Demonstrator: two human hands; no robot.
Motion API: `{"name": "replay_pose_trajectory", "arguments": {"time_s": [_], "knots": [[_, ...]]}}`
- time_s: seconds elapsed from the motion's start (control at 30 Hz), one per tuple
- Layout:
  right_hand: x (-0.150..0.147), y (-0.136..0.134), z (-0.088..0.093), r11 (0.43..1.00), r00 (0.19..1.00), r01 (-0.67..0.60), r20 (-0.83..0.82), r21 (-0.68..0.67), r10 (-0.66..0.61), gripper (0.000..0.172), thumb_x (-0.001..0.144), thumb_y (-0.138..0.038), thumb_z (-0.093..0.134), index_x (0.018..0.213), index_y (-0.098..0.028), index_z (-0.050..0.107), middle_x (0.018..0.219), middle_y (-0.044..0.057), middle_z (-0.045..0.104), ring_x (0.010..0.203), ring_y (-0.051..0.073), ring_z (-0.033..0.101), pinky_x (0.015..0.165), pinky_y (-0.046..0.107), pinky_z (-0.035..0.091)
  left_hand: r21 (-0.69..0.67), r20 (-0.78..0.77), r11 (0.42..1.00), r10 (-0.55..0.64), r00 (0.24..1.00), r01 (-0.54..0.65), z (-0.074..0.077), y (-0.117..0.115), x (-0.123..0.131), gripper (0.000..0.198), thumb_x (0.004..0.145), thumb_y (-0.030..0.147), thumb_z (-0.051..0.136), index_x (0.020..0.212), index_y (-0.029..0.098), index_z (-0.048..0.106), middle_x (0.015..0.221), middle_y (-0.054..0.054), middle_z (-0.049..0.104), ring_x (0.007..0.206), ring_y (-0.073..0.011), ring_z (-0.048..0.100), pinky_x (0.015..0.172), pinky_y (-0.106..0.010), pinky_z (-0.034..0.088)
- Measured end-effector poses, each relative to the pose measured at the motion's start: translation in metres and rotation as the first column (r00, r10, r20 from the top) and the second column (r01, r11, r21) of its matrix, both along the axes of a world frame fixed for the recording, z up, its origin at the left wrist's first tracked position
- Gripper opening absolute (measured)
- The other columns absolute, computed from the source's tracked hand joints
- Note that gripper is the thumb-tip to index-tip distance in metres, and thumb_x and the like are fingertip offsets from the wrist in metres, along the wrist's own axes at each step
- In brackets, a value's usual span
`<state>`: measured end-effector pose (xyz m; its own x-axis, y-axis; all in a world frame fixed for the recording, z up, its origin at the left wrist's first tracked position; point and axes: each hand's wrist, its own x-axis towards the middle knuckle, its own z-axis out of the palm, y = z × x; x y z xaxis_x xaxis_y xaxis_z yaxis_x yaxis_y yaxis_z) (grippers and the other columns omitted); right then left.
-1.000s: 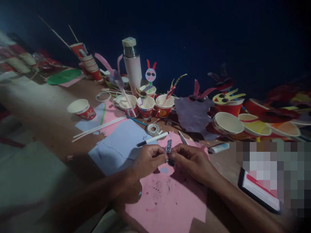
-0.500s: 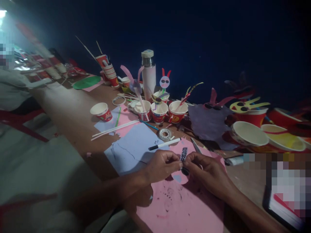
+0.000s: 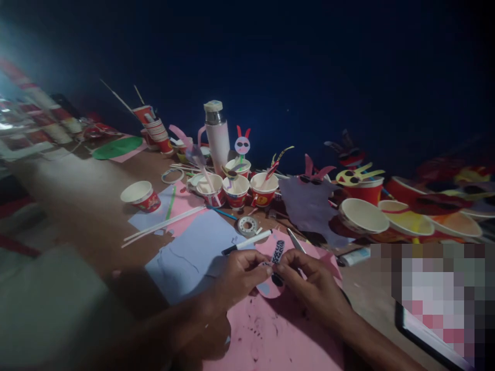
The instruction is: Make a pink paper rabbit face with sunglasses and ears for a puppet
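Note:
Both hands meet over a pink sheet (image 3: 251, 330) dotted with black marks. My left hand (image 3: 242, 275) pinches the upper left edge of a small pink paper face (image 3: 270, 292), which has black oval eyes and a bluish cheek patch. A paper strip (image 3: 278, 251) with black markings stands up from the face's top like an ear. My right hand (image 3: 313, 278) is closed at the strip's base; its fingertips hide the join. Just beyond my left hand lies a white marker (image 3: 249, 242) with a black end. Scissor blades (image 3: 296, 240) show behind my right hand.
Behind the blue paper (image 3: 185, 260) sit a tape roll (image 3: 240, 225) and paper cups (image 3: 235, 193) holding paper figures on sticks. A pink flask (image 3: 218, 144) rises behind them. More cups (image 3: 363, 217) stand right, near grey paper (image 3: 305, 201). A tilted cup (image 3: 141, 196) sits left.
The view has shifted, so everything on the table appears further left and mostly slightly lower. Both hands keep their hold on the paper face and strip, with only slight finger movement.

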<state>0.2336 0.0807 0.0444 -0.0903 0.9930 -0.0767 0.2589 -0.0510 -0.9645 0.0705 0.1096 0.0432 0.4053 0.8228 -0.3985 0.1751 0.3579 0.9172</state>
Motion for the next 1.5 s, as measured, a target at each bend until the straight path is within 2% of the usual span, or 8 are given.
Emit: {"name": "replay_pose_trajectory", "arguments": {"time_s": [0.3,0.43,0.6,0.67,1.0,1.17,1.37,1.5], "knots": [[-0.002,-0.003,-0.002,1.0,1.0,0.016,-0.017,0.013,-0.016,0.02,0.082,-0.031,0.054,0.067,-0.018,0.053,0.061,-0.004,0.05,0.058,0.011,0.044,0.056,0.023,0.036,0.036,-0.011,0.999,-0.004,1.0,0.004,0.0,0.0,-0.001,0.025,0.07,0.038,0.06,0.076,0.013,0.058,0.059,0.004,0.046,0.049,-0.0058,0.042,0.039,-0.013,0.036],[0.001,-0.001,-0.008,1.0,0.992,0.026,-0.125,-0.001,-0.026,0.02,0.082,-0.033,0.054,0.068,-0.018,0.055,0.061,-0.004,0.052,0.053,0.01,0.043,0.052,0.022,0.035,0.068,-0.092,0.998,0.0,0.996,0.007,0.008,0.003,-0.001,0.024,0.07,0.036,0.057,0.072,0.013,0.058,0.06,0.002,0.051,0.049,-0.0062,0.042,0.039,-0.013,0.036],[0.017,0.01,-0.012,0.956,0.959,0.256,-0.156,0.139,-0.235,0.024,0.082,-0.034,0.055,0.065,-0.018,0.054,0.059,-0.004,0.047,0.055,0.01,0.042,0.052,0.021,0.034,0.094,-0.132,0.996,0.004,0.991,0.008,0.011,0.009,-0.005,0.022,0.069,0.035,0.056,0.071,0.013,0.06,0.054,0.002,0.052,0.043,-0.0057,0.041,0.037,-0.015,0.036],[0.022,0.013,-0.011,0.944,0.951,0.291,-0.152,0.154,-0.268,0.024,0.082,-0.034,0.055,0.065,-0.019,0.054,0.059,-0.004,0.046,0.056,0.01,0.041,0.054,0.021,0.034,0.11,-0.13,0.994,0.01,0.991,0.004,0.01,0.01,-0.006,0.021,0.068,0.034,0.058,0.07,0.013,0.06,0.051,0.003,0.05,0.041,-0.0055,0.041,0.037,-0.015,0.036],[0.017,0.012,-0.014,0.981,0.961,0.185,-0.221,0.064,-0.167,0.022,0.084,-0.039,0.054,0.075,-0.019,0.057,0.066,-0.003,0.049,0.063,0.011,0.043,0.058,0.022,0.035,0.136,-0.183,0.989,-0.034,0.983,0.06,0.003,0.01,-0.006,0.019,0.07,0.034,0.056,0.071,0.014,0.059,0.052,0.006,0.043,0.043,-0.006,0.04,0.037,-0.016,0.041],[0.014,0.012,-0.018,0.981,0.958,0.173,-0.244,0.084,-0.148,0.024,0.087,-0.038,0.052,0.075,-0.018,0.056,0.066,-0.003,0.047,0.063,0.011,0.042,0.058,0.022,0.034,0.171,-0.23,0.978,-0.076,0.97,0.117,0.003,0.008,-0.007,0.021,0.073,0.036,0.052,0.071,0.015,0.056,0.055,0.005,0.04,0.046,-0.0084,0.04,0.04,-0.019,0.042],[0.013,0.019,-0.024,0.987,0.95,0.127,-0.298,0.103,-0.092,0.027,0.082,-0.044,0.055,0.079,-0.017,0.058,0.067,-0.002,0.049,0.062,0.011,0.044,0.057,0.022,0.036,0.263,-0.172,0.952,-0.116,0.978,0.16,-0.015,0.011,-0.008,0.026,0.074,0.04,0.05,0.066,0.016,0.053,0.057,0.004,0.042,0.053,-0.0091,0.036,0.05,-0.019,0.032],[0.009,0.018,-0.022,0.991,0.952,0.107,-0.296,0.085,-0.078,0.03,0.076,-0.046,0.06,0.086,-0.018,0.059,0.064,-0.003,0.049,0.057,0.01,0.043,0.052,0.022,0.035,0.269,-0.164,0.951,-0.107,0.981,0.149,-0.025,0.01,-0.007,0.027,0.073,0.042,0.051,0.064,0.016,0.051,0.058,0.004,0.038,0.054,-0.0093,0.034,0.05,-0.02,0.029]]}}
